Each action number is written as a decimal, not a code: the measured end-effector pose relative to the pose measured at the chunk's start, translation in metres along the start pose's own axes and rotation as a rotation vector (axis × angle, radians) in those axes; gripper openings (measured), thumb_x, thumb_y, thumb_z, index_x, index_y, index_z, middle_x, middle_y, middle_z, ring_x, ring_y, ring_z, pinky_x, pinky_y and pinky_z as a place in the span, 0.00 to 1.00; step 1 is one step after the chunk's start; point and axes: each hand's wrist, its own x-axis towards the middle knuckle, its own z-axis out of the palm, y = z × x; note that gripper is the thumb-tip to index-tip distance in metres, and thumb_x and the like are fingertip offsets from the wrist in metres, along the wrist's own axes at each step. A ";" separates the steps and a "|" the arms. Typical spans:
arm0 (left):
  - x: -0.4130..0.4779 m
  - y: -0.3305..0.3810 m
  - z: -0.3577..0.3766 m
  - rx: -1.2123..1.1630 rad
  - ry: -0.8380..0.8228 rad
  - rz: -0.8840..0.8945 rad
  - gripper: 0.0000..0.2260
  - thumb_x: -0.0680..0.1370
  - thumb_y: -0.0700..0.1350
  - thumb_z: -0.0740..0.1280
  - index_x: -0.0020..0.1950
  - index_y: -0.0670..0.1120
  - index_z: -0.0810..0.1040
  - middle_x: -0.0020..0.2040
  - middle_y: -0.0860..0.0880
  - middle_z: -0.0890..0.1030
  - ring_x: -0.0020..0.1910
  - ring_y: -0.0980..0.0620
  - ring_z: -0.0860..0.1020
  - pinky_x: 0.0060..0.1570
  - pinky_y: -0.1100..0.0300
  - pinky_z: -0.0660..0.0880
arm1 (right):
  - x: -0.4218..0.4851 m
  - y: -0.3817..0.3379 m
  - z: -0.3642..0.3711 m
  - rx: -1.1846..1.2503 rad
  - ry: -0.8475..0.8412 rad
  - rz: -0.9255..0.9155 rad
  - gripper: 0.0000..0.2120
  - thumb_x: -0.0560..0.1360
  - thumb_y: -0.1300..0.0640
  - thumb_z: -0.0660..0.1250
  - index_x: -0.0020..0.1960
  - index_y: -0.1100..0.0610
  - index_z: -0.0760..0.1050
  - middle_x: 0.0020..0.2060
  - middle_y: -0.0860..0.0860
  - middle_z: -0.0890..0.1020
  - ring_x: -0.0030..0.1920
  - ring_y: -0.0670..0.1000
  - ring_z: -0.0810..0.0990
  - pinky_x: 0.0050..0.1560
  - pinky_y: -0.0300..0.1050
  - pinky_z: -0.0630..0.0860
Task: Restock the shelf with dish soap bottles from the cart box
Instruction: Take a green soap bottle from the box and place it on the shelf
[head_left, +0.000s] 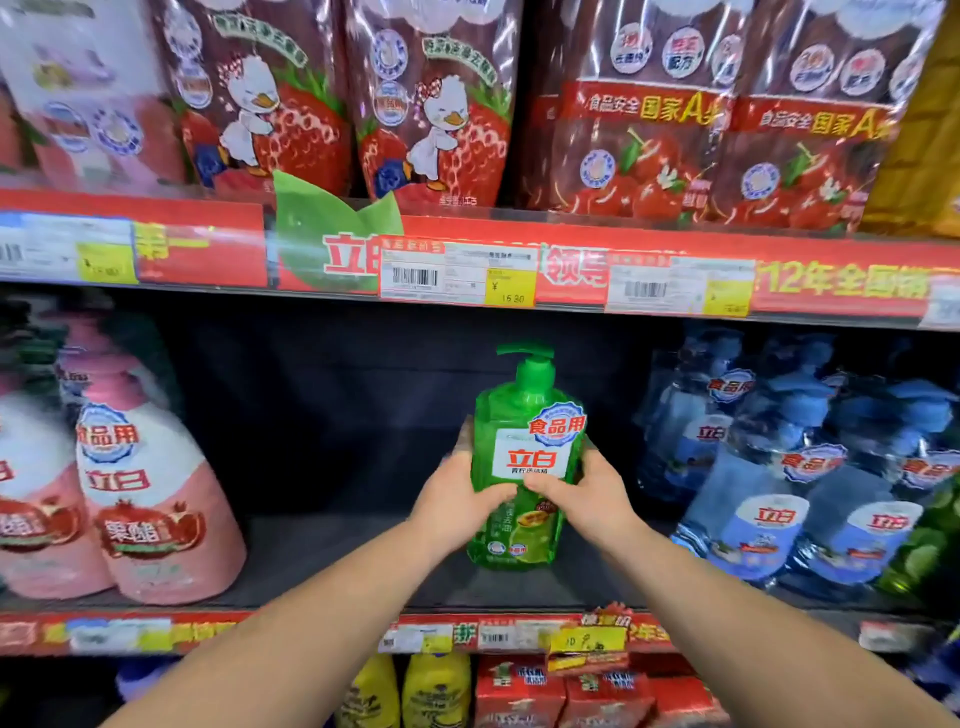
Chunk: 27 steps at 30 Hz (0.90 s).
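On my feed the middle shelf fills the view, with a dark open gap at its centre. Strawberry-printed refill pouches stand on the level above. Pink dish soap bottles stand to the left of the gap and blue refill packs to the right.

In that gap is the green dish soap bottle, upright with its long axis vertical and its label facing me. Its base is low over the shelf board; I cannot tell whether it touches. Both forearms reach up and forward from below, converging on the bottle. My left hand grips its left flank, thumb across the front. My right hand grips the right flank, thumb meeting the other just under the label. The pump head is on top, its spout pointing left.
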 end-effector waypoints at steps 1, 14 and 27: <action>0.004 -0.005 -0.001 0.042 -0.013 -0.010 0.36 0.71 0.47 0.72 0.75 0.50 0.57 0.60 0.50 0.78 0.62 0.49 0.74 0.59 0.56 0.73 | 0.007 0.002 0.001 -0.002 -0.001 -0.010 0.19 0.66 0.62 0.77 0.49 0.48 0.72 0.43 0.44 0.80 0.41 0.35 0.77 0.39 0.25 0.72; -0.026 -0.102 0.004 0.922 -0.307 -0.069 0.31 0.76 0.66 0.52 0.74 0.51 0.58 0.76 0.48 0.55 0.75 0.44 0.51 0.73 0.48 0.49 | 0.090 0.020 0.022 0.013 -0.040 0.058 0.33 0.68 0.58 0.76 0.69 0.51 0.66 0.57 0.50 0.80 0.59 0.52 0.78 0.64 0.53 0.73; -0.026 -0.102 0.001 0.885 -0.295 -0.081 0.30 0.75 0.67 0.53 0.73 0.53 0.59 0.75 0.51 0.56 0.74 0.46 0.50 0.71 0.49 0.49 | 0.162 0.027 0.039 -0.091 -0.030 0.070 0.31 0.70 0.54 0.73 0.70 0.54 0.65 0.62 0.55 0.78 0.62 0.57 0.76 0.65 0.55 0.71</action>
